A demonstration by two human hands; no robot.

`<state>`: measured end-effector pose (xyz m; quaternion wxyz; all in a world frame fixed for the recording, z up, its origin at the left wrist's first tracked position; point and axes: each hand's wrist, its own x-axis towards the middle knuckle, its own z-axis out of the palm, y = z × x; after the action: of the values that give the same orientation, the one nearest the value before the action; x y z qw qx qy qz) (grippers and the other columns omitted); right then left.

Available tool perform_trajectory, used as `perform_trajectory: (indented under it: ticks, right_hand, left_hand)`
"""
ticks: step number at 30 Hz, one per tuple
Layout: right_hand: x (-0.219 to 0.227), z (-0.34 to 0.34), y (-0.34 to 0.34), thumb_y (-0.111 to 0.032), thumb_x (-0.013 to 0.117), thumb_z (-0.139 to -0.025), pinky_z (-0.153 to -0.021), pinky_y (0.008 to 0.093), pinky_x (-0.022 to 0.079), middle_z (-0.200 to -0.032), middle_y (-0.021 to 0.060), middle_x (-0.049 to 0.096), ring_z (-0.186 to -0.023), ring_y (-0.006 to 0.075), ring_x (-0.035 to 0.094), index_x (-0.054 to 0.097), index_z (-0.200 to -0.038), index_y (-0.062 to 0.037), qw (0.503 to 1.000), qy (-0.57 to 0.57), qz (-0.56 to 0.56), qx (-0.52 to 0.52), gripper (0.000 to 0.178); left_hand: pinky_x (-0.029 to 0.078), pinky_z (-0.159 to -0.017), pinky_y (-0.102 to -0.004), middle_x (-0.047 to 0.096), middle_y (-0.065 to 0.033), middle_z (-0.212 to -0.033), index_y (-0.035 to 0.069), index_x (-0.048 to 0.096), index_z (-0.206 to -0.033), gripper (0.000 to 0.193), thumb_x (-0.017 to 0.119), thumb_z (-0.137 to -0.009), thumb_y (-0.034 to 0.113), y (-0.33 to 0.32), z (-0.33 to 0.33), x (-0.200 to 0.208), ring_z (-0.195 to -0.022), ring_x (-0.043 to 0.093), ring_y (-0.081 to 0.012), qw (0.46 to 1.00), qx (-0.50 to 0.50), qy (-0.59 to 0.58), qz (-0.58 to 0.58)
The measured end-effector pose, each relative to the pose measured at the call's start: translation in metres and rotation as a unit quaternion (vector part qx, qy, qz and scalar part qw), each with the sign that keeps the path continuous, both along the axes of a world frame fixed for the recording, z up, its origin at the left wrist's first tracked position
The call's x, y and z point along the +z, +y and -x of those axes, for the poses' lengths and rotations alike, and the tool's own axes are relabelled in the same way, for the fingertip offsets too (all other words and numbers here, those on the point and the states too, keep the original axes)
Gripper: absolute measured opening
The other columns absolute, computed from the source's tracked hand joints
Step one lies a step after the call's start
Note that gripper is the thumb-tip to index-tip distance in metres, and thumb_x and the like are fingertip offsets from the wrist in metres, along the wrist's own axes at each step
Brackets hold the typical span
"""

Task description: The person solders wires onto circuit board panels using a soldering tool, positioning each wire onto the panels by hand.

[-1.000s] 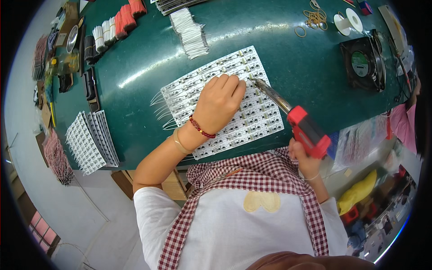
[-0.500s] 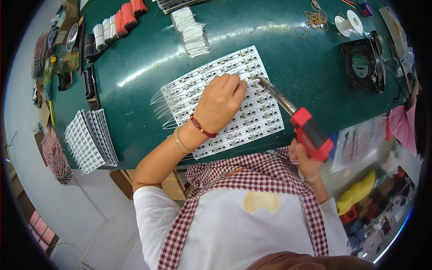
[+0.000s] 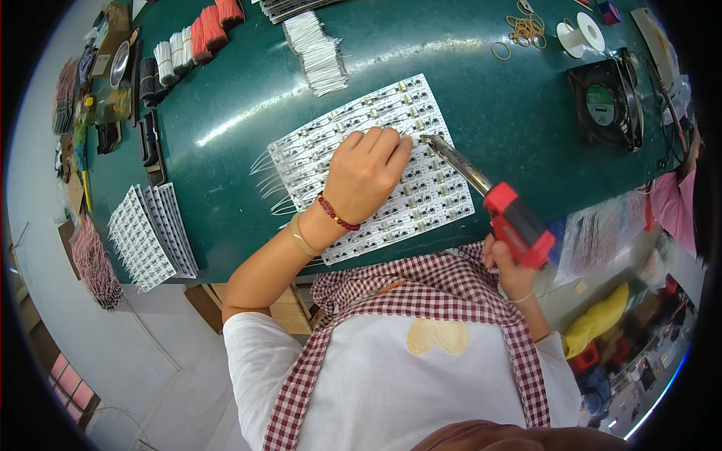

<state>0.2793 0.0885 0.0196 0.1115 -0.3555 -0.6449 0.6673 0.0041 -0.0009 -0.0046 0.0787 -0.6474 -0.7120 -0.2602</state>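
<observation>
A white panel of many small circuit boards (image 3: 444, 188) lies on the green table, with thin white wires (image 3: 271, 184) sticking out past its left edge. Over its middle rests my left hand (image 3: 368, 167), fingers curled and pressed together; whatever they pinch is hidden. My right hand (image 3: 514, 274) is closed round the red and black handle of a gun-shaped soldering iron (image 3: 523, 225). The iron's metal tip points up and left and is at the panel, just right of my left fingertips.
Stacked circuit panels (image 3: 143, 237) stand at the table's left edge. White wires (image 3: 316, 56) lie beyond the panel, bundled red wires (image 3: 210, 34) at the far left. A black fan (image 3: 605, 105), a white spool (image 3: 579, 36) and rubber bands (image 3: 528, 31) are at the right.
The soldering iron's tip has shifted slightly left and nearer to me on the panel, my right hand moving a little with it. My left hand stays almost in place.
</observation>
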Motion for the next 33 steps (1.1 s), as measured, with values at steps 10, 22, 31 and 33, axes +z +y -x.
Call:
perform_trajectory:
  ticks: [10, 22, 31, 33]
  right_hand:
    - [-0.004, 0.002, 0.002, -0.028, 0.057, -0.095, -0.053, 0.0226, 0.042, -0.071, 0.0061, 0.056, -0.057, 0.0096, 0.051, 0.055, -0.085, 0.0013, 0.998, -0.014, -0.057, 0.015, 0.031]
    - [0.000, 0.002, 0.000, -0.024, 0.057, -0.094, -0.053, 0.0226, 0.043, -0.071, 0.0075, 0.056, -0.056, 0.0098, 0.050, 0.050, -0.117, 0.0057, 1.000, 0.004, -0.029, 0.001, 0.038]
    - [-0.007, -0.002, -0.001, -0.019, 0.063, -0.089, -0.055, 0.0256, 0.045, -0.072, 0.0058, 0.059, -0.059, 0.0114, 0.055, 0.061, -0.090, 0.0013, 0.998, -0.025, -0.058, -0.001, 0.020]
    - [-0.007, -0.001, -0.002, -0.010, 0.066, -0.084, -0.057, 0.0280, 0.046, -0.072, 0.0045, 0.062, -0.062, 0.0130, 0.058, 0.065, -0.084, -0.0010, 0.998, -0.028, -0.044, -0.022, 0.009]
  left_hand:
    - [0.044, -0.056, -0.0315, 0.051, -0.0061, -0.072, 0.000, 0.068, -0.092, 0.024, 0.065, -0.068, -0.003, -0.001, -0.001, -0.001, -0.066, 0.053, -0.0199, 0.999, -0.017, -0.026, -0.006]
    - [0.046, -0.058, -0.0324, 0.050, -0.0077, -0.075, -0.001, 0.065, -0.093, 0.024, 0.063, -0.069, -0.003, 0.001, 0.001, 0.001, -0.066, 0.054, -0.0214, 0.997, -0.030, -0.069, 0.001]
    - [0.045, -0.055, -0.0310, 0.050, -0.0073, -0.073, -0.001, 0.067, -0.093, 0.026, 0.064, -0.067, -0.004, -0.003, -0.001, -0.002, -0.064, 0.053, -0.0203, 0.997, -0.022, -0.075, -0.014]
    - [0.045, -0.054, -0.0310, 0.050, -0.0071, -0.073, -0.001, 0.067, -0.093, 0.026, 0.064, -0.068, -0.004, -0.003, -0.001, -0.002, -0.064, 0.053, -0.0201, 0.997, -0.020, -0.072, -0.011]
